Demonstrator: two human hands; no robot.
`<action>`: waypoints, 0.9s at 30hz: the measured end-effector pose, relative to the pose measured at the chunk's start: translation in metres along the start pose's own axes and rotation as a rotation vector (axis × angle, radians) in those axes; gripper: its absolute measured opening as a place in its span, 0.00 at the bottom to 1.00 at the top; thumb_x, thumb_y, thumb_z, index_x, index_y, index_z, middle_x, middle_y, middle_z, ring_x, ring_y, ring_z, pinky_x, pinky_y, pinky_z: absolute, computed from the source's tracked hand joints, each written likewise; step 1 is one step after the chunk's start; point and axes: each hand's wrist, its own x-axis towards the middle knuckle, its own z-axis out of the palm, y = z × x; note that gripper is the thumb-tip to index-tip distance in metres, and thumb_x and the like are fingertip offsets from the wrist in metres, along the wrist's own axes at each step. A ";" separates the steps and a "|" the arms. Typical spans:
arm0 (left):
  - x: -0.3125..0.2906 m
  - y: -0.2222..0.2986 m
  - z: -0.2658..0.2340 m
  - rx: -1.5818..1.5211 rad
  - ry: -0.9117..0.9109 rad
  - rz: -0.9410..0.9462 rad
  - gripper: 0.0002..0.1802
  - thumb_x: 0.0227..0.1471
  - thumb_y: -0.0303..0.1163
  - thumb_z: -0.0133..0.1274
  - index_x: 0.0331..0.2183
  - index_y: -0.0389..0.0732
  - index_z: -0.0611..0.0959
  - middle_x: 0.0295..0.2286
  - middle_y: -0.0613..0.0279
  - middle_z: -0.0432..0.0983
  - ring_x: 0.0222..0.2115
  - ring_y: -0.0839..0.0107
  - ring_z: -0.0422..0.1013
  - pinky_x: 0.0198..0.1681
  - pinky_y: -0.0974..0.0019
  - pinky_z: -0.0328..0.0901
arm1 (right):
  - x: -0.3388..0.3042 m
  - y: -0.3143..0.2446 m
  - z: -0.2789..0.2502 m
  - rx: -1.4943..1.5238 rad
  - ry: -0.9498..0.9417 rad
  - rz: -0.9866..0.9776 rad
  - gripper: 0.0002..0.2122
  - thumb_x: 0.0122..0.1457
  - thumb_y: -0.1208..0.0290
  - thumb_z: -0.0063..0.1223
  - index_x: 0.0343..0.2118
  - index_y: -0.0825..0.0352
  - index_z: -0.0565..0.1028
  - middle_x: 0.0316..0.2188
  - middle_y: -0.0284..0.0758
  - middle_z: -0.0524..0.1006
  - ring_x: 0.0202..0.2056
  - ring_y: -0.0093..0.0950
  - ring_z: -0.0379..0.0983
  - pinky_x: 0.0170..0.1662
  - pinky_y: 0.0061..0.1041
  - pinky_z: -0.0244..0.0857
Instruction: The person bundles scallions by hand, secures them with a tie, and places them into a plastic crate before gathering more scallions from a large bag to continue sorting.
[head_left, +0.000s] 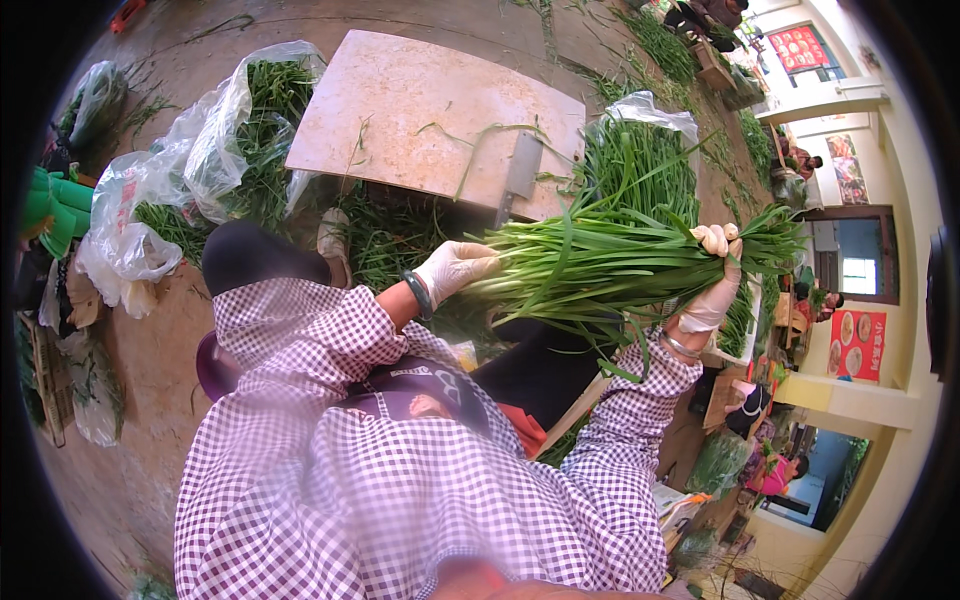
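A thick bunch of garlic chives (590, 258) lies across in front of me, white stem ends to the left and green leaves to the right. My left hand (457, 272), in a thin white glove with a dark bangle at the wrist, closes its fingers at the pale stem ends. Farther right, my gloved right hand (716, 280) wraps around the leafy part, fingertips showing on top. Just beyond the bunch, a cleaver (522, 170) rests on a pale board (430, 110) strewn with loose leaves. More chives (645, 165) are heaped right of the board in clear plastic.
Plastic bags of greens (275, 110) stand on the floor at the left, with a green object (62, 210) beyond. Loose leaves lie under the board. A white crate of greens (738, 325) is by my right forearm. Several people sit among greens along the right wall.
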 end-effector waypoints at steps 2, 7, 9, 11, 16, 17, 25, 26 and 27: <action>-0.003 0.008 0.006 -0.064 0.013 0.031 0.19 0.51 0.39 0.59 0.39 0.35 0.81 0.33 0.65 0.79 0.33 0.78 0.72 0.41 0.73 0.66 | -0.001 -0.001 -0.001 -0.058 -0.001 -0.003 0.06 0.60 0.68 0.52 0.33 0.62 0.66 0.22 0.24 0.59 0.27 0.21 0.56 0.46 0.26 0.59; -0.004 0.009 0.002 -0.139 -0.025 0.082 0.21 0.52 0.44 0.57 0.37 0.34 0.82 0.33 0.62 0.79 0.35 0.75 0.73 0.44 0.69 0.66 | -0.002 -0.001 -0.004 -0.062 -0.039 0.013 0.06 0.60 0.69 0.51 0.33 0.62 0.66 0.22 0.24 0.59 0.28 0.21 0.57 0.46 0.26 0.58; -0.001 0.002 -0.008 -0.136 -0.039 0.082 0.22 0.52 0.46 0.57 0.36 0.35 0.82 0.32 0.62 0.79 0.35 0.75 0.73 0.44 0.69 0.66 | -0.003 -0.001 -0.003 -0.039 -0.031 0.008 0.06 0.59 0.69 0.52 0.33 0.62 0.67 0.22 0.24 0.60 0.28 0.21 0.58 0.47 0.26 0.59; 0.000 0.000 -0.017 -0.169 0.001 0.065 0.22 0.51 0.47 0.57 0.36 0.36 0.82 0.31 0.63 0.79 0.33 0.74 0.74 0.42 0.69 0.67 | -0.005 -0.002 0.001 -0.023 -0.020 -0.004 0.07 0.59 0.68 0.52 0.33 0.62 0.67 0.22 0.24 0.60 0.28 0.21 0.58 0.47 0.26 0.59; 0.001 -0.018 -0.055 -0.091 0.148 -0.060 0.18 0.54 0.42 0.56 0.36 0.36 0.82 0.30 0.66 0.79 0.26 0.78 0.74 0.34 0.72 0.70 | -0.008 -0.022 -0.006 0.003 -0.025 -0.108 0.05 0.61 0.70 0.50 0.33 0.62 0.66 0.22 0.24 0.60 0.27 0.20 0.58 0.47 0.25 0.59; 0.002 -0.024 -0.069 0.068 0.201 -0.144 0.15 0.55 0.38 0.54 0.37 0.36 0.82 0.29 0.65 0.79 0.25 0.80 0.73 0.32 0.73 0.70 | -0.008 -0.027 -0.005 0.035 -0.036 -0.109 0.05 0.61 0.71 0.49 0.33 0.62 0.65 0.22 0.24 0.60 0.27 0.20 0.57 0.47 0.25 0.59; -0.001 -0.024 -0.064 1.017 -0.018 0.143 0.32 0.47 0.47 0.57 0.53 0.44 0.73 0.50 0.48 0.68 0.46 0.56 0.70 0.46 0.60 0.66 | -0.018 -0.051 0.002 0.176 -0.087 -0.151 0.09 0.51 0.81 0.47 0.32 0.59 0.63 0.23 0.22 0.59 0.27 0.19 0.55 0.46 0.24 0.54; 0.006 -0.021 -0.050 0.391 -0.144 0.084 0.35 0.48 0.48 0.59 0.55 0.42 0.71 0.52 0.52 0.67 0.48 0.60 0.67 0.50 0.61 0.64 | -0.019 -0.048 0.007 0.211 -0.031 -0.161 0.12 0.47 0.85 0.49 0.31 0.60 0.63 0.22 0.22 0.59 0.26 0.19 0.55 0.43 0.22 0.55; 0.012 -0.017 -0.036 0.100 -0.195 0.025 0.37 0.49 0.48 0.59 0.56 0.40 0.68 0.53 0.56 0.65 0.50 0.65 0.65 0.54 0.62 0.61 | -0.019 -0.047 0.008 0.197 -0.086 -0.115 0.09 0.51 0.83 0.48 0.31 0.60 0.64 0.21 0.22 0.59 0.26 0.19 0.54 0.42 0.22 0.54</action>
